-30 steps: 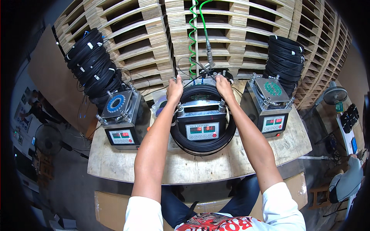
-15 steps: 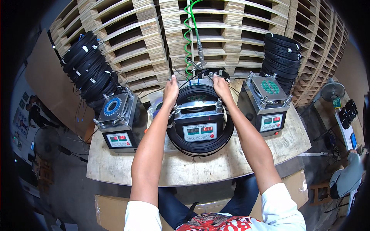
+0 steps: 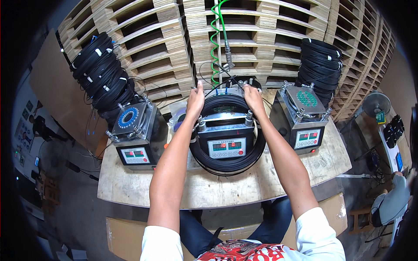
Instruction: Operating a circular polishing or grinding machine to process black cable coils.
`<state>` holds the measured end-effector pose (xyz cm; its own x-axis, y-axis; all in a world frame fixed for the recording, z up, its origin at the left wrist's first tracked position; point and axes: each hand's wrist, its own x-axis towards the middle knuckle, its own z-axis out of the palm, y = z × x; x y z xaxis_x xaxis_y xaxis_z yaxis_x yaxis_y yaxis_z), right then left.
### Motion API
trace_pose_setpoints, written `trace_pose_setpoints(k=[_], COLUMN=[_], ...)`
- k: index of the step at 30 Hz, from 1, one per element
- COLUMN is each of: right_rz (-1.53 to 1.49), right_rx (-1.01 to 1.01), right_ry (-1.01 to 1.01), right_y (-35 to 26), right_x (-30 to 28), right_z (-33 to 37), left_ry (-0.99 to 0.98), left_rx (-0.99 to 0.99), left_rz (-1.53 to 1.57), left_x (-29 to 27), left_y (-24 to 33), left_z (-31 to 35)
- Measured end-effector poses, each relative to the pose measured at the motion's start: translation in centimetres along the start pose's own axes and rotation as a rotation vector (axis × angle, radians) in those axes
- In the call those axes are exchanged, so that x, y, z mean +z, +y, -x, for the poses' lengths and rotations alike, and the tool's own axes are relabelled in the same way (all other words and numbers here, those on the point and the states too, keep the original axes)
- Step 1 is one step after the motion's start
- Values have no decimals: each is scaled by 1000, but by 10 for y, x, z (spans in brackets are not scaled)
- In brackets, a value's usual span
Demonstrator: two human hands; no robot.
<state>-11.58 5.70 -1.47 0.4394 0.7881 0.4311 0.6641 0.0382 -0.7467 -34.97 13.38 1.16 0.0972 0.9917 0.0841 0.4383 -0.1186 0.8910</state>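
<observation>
Beyond the middle display panel (image 3: 227,148), your left hand (image 3: 196,102) and right hand (image 3: 253,98), grip too hidden to tell, flank the black coil (image 3: 226,167), apparently positioning it; next calls for steadiness.

On the table (image 3: 217,191), a coil (image 3: 226,166) rings the middle of 3 machines (image 3: 227,148); pallets (image 3: 265,21) stand behind.

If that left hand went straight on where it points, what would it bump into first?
The left hand would probably meet the thin black cable loop first, with the wooden pallets behind; depth is unclear, so it might miss the loop.
</observation>
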Motion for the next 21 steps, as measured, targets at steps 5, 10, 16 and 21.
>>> trace_pose_setpoints(k=[5, 10, 16, 21], right_rz=[24, -56, -85, 11], right_rx=[81, 14, -6, 142], right_ry=[-27, -40, -18, -27], right_y=[-5, 4, 0, -12], right_x=[-1, -1, -2, -8], right_z=[1, -2, 0, 7], left_ry=[-25, -42, -32, 13], left_rx=[-47, -85, 6, 55], left_rz=[-63, -113, -67, -34], left_x=[0, 4, 5, 6], left_y=[-6, 1, -7, -13], left_z=[-6, -3, -9, -7])
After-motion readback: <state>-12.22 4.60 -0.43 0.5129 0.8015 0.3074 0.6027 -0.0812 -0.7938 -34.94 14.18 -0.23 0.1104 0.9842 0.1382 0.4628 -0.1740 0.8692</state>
